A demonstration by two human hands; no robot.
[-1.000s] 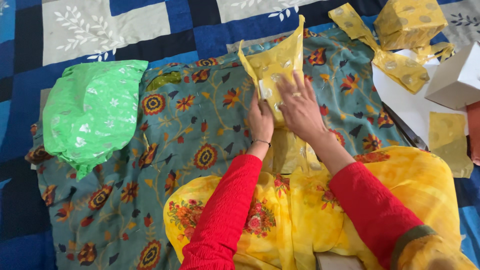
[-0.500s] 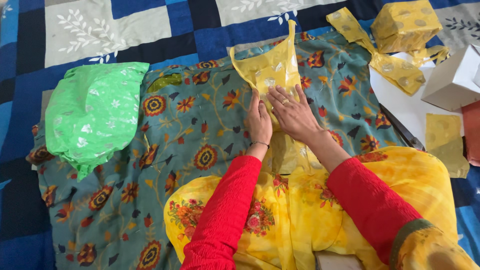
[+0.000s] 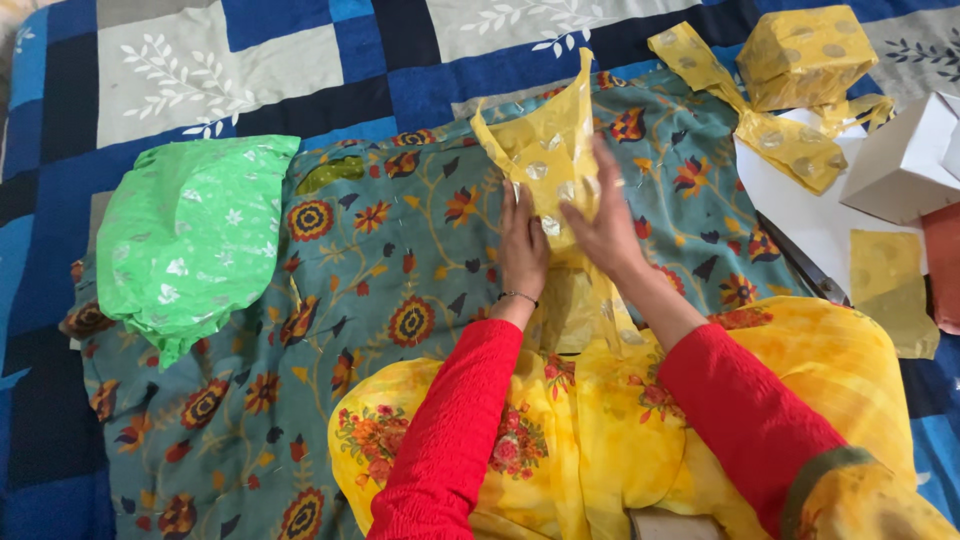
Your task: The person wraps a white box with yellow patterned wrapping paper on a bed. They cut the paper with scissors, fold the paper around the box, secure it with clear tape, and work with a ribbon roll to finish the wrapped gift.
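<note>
Change: right hand [image 3: 607, 232] has risen from flat pressing, lifting the yellow spotted wrapping paper flap [image 3: 545, 150].
Grip: right fingers pinch the flap; left hand [image 3: 522, 243] lies open, flat, bracing.
Location: on teal floral cloth [image 3: 380, 250].
Method: keep the fold taut, crease aligned.

Yellow wrapping paper [image 3: 545, 160] showing pale silvery dots; green wrapped bundle [image 3: 190, 235] bearing white flecks; teal cloth [image 3: 380, 270] displaying red, orange and navy flowers; quilt [image 3: 300, 60] showing blue, navy and grey squares with white leaf sprigs; sleeves [image 3: 450, 440] appearing red; white box [image 3: 905, 160] lying plain.
</note>
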